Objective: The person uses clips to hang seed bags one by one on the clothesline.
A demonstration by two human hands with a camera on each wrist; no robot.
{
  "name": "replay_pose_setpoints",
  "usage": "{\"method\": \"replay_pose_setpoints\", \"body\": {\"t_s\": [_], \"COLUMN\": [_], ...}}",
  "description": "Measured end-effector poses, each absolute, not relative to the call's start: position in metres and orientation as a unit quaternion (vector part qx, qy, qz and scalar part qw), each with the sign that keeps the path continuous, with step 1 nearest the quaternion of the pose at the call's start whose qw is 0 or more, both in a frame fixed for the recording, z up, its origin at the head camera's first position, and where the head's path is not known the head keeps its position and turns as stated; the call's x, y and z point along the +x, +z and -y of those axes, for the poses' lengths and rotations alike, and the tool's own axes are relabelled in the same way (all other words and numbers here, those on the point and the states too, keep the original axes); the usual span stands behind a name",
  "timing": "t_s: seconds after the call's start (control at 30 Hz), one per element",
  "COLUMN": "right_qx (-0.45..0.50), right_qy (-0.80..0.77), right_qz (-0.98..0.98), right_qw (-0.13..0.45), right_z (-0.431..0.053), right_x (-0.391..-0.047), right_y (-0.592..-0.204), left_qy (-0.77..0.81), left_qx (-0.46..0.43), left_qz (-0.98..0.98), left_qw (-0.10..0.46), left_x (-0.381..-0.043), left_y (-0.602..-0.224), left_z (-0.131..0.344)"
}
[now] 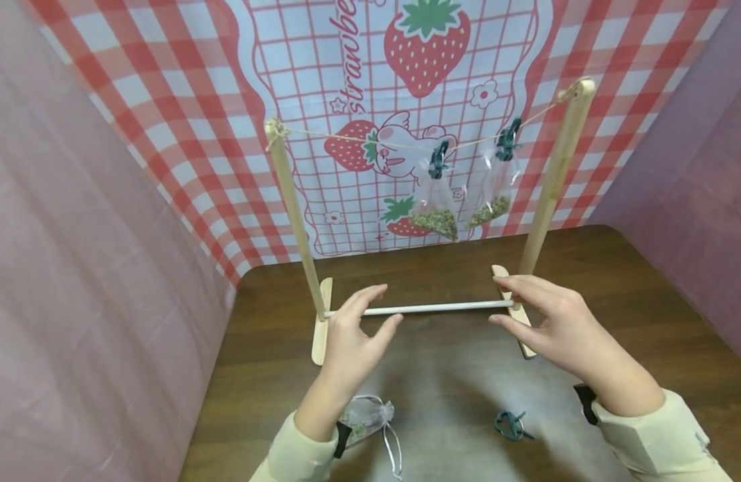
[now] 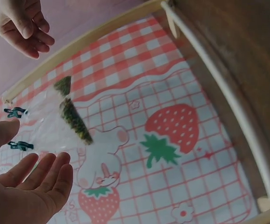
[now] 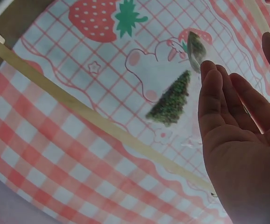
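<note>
Both hands hover over the table with nothing in them. My left hand (image 1: 355,335) is held near the left end of a white rod (image 1: 436,308), thumb and fingers apart. My right hand (image 1: 557,321) has the same spread shape by the rod's right end and the right wooden foot (image 1: 517,314). Two clear bags of dried green herbs, the left bag (image 1: 435,217) and the right bag (image 1: 492,207), hang from a string by green clips (image 1: 439,159). On the table below lie a drawstring mesh bag (image 1: 367,418), partly hidden by the left wrist, and a green clip (image 1: 512,426).
A left wooden post (image 1: 294,214) and a right wooden post (image 1: 557,174) carry the string (image 1: 340,135) between their tops. The brown table (image 1: 262,388) ends at a strawberry-patterned cloth (image 1: 225,100) behind. Pinkish curtains (image 1: 105,268) stand on both sides.
</note>
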State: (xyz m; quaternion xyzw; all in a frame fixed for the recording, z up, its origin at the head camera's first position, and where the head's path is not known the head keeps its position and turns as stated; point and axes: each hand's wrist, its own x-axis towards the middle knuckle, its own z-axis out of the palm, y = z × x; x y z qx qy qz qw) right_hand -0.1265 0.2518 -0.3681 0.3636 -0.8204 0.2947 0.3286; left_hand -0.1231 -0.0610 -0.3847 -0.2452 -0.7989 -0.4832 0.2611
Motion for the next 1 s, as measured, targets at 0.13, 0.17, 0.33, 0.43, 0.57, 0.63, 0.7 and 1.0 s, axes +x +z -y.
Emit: {"method": "replay_pose_setpoints", "body": {"t_s": [0.13, 0.17, 0.33, 0.43, 0.57, 0.63, 0.7, 1.0], "right_qx": [0.348, 0.346, 0.342, 0.34, 0.338, 0.337, 0.333, 0.316], "right_qy": [0.298, 0.301, 0.319, 0.328, 0.332, 0.329, 0.325, 0.312], "right_qz": [0.836, 0.837, 0.834, 0.835, 0.842, 0.846, 0.85, 0.871], "right_qw": [0.301, 0.298, 0.294, 0.282, 0.259, 0.252, 0.248, 0.21], "right_z": [-0.251, -0.251, -0.25, -0.25, -0.251, -0.251, -0.251, -0.254], "right_x": [-0.118, -0.117, -0.11, -0.105, -0.099, -0.097, -0.095, -0.09], "right_y": [-0.38, -0.384, -0.405, -0.416, -0.429, -0.434, -0.437, -0.448], "left_qy": [-0.486, -0.485, -0.484, -0.483, -0.484, -0.483, -0.481, -0.485], "left_qx": [-0.231, -0.227, -0.221, -0.214, -0.205, -0.206, -0.207, -0.214], "left_qz": [0.807, 0.808, 0.81, 0.815, 0.821, 0.823, 0.825, 0.824], "left_qw": [0.245, 0.245, 0.246, 0.24, 0.223, 0.215, 0.21, 0.202], "left_x": [-0.116, -0.114, -0.111, -0.108, -0.102, -0.1, -0.098, -0.093], "left_y": [-0.397, -0.4, -0.409, -0.415, -0.425, -0.43, -0.434, -0.444], "left_z": [0.061, 0.061, 0.065, 0.065, 0.063, 0.061, 0.06, 0.054]}}
